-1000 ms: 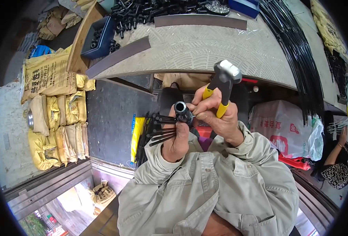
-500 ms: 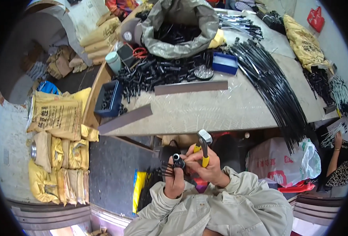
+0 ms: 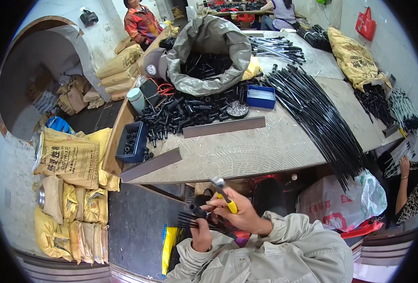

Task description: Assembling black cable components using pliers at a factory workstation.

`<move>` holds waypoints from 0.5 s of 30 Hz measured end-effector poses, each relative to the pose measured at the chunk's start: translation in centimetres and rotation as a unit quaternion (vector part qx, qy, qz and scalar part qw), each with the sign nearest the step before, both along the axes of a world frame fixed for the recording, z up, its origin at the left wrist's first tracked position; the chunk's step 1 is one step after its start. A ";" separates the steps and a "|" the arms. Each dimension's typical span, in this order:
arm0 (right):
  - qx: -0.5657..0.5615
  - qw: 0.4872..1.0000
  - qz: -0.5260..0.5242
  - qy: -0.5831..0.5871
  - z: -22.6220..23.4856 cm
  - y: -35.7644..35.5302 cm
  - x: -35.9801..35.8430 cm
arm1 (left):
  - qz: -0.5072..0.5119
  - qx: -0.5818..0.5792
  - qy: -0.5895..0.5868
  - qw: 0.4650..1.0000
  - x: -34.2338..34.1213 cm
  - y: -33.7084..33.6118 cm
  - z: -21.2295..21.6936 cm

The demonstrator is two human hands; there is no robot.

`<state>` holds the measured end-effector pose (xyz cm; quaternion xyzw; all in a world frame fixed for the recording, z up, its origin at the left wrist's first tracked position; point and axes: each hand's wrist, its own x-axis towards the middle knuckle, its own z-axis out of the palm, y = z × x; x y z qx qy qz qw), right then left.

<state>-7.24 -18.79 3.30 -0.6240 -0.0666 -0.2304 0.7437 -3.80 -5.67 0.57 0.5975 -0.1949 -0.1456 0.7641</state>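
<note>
My left hand grips a bundle of thin black rods joined at a black fitting, held below the table's near edge. My right hand holds a small hammer with a yellow handle and a grey metal head, just above and to the right of the fitting. The two hands touch each other over the rods. Both sleeves are beige.
A grey worktable carries two flat metal bars, a pile of black fittings, a blue bin, a blue tray, a grey sack and long black rods. Yellow sacks lie left. Other people sit around.
The view has lifted to show the whole table. My hands with the rods and hammer now sit lower and smaller in the picture, still held together.
</note>
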 end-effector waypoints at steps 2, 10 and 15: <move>-0.149 0.987 -0.015 -0.055 3.9 -2.7 0.5 | 0.001 -0.018 0.026 1.000 -0.1 0.0 0.0; -0.224 0.895 0.050 -0.383 14.2 -3.0 4.7 | 0.153 -0.134 0.061 0.977 0.2 2.4 -4.0; -0.421 0.837 -0.045 -0.347 6.8 -4.7 0.8 | 0.108 -0.072 0.079 0.988 -0.6 1.8 -0.2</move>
